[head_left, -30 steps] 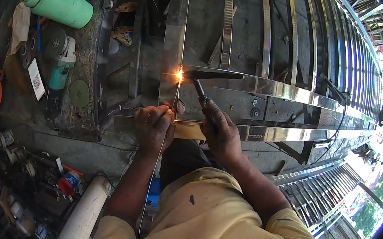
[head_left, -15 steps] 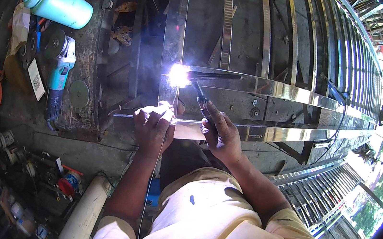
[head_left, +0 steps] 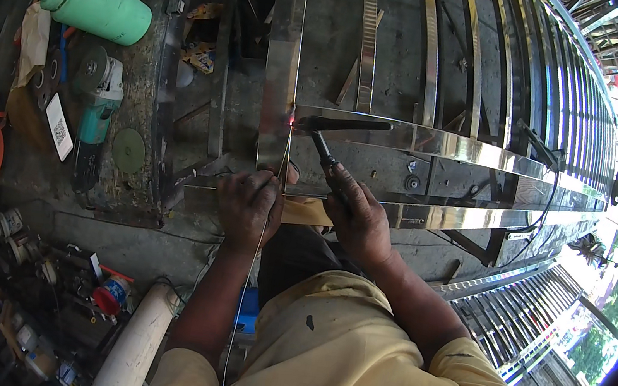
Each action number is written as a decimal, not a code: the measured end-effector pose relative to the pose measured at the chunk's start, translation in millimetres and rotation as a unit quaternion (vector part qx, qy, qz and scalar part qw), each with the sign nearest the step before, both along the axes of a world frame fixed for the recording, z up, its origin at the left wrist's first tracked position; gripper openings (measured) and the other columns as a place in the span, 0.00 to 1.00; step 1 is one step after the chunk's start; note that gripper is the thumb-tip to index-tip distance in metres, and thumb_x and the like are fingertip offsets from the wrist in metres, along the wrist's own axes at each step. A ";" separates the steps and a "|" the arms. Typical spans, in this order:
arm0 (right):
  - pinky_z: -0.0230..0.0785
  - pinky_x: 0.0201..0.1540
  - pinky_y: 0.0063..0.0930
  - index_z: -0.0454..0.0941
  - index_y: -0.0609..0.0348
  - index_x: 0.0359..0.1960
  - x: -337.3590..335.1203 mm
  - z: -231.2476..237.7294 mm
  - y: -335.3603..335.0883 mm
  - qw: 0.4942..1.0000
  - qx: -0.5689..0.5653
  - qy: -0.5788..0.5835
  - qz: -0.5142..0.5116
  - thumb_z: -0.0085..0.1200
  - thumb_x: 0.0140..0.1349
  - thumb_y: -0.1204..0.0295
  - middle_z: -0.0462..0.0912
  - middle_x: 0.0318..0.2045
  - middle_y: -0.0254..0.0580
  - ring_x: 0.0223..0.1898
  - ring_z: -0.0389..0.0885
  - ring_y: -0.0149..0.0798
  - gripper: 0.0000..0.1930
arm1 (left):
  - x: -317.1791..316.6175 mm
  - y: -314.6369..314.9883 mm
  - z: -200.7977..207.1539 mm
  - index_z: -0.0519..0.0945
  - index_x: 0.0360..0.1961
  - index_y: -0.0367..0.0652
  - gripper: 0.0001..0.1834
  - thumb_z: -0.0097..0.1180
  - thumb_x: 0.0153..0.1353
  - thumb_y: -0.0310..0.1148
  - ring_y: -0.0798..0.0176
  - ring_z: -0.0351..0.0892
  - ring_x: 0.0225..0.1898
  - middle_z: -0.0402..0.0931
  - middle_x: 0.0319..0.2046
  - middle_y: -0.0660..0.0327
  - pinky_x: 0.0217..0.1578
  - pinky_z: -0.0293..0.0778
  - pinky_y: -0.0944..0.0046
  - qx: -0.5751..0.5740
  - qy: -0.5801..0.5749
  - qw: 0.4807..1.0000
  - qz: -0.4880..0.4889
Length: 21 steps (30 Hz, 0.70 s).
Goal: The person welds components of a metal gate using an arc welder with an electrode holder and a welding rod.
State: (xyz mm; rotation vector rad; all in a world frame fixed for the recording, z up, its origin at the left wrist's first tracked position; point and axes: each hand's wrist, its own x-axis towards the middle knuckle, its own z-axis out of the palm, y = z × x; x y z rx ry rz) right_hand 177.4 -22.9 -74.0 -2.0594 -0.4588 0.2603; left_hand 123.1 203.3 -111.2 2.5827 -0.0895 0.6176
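R hand [head_left: 358, 219] grips welding torch [head_left: 349, 125], L hand [head_left: 249, 201] pinches thin rod [head_left: 239, 305], at red-glowing joint [head_left: 292, 120] on metal frame [head_left: 286, 42], weld apparently part-done, finish unclear, w/ bars [head_left: 428, 52] to R seemingly already set.

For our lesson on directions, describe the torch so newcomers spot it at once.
Find the shiny barred metal frame. Near its left end, the right hand grips the black torch, whose T shape sets it apart from the thin rod in the left hand.

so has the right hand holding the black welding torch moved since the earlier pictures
No, no clear shift: the right hand keeps its place to the right of the wide shiny metal bar.
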 end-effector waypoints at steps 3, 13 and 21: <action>0.83 0.39 0.46 0.70 0.48 0.76 2.7 4.5 0.7 0.999 0.051 0.008 0.007 0.65 0.67 0.77 0.86 0.45 0.52 0.38 0.89 0.58 0.35 | 0.9 -1.0 5.0 0.82 0.42 0.49 0.09 0.68 0.62 0.33 0.53 0.80 0.47 0.81 0.47 0.63 0.49 0.71 0.44 0.010 0.012 1.000 0.004; 0.85 0.51 0.36 0.69 0.53 0.76 -2.4 2.3 -0.5 0.998 -0.049 0.041 -0.006 0.61 0.71 0.80 0.86 0.58 0.54 0.54 0.91 0.48 0.32 | 2.5 -0.9 4.5 0.82 0.41 0.47 0.10 0.70 0.60 0.27 0.49 0.82 0.47 0.84 0.45 0.62 0.48 0.73 0.47 -0.007 -0.005 1.000 0.000; 0.82 0.41 0.42 0.70 0.47 0.77 1.5 1.7 -0.8 1.000 0.026 0.000 0.013 0.61 0.65 0.83 0.84 0.47 0.52 0.39 0.89 0.52 0.37 | 1.9 -0.6 5.9 0.82 0.39 0.46 0.07 0.67 0.61 0.30 0.54 0.82 0.47 0.84 0.46 0.63 0.49 0.71 0.50 0.018 0.013 1.000 0.000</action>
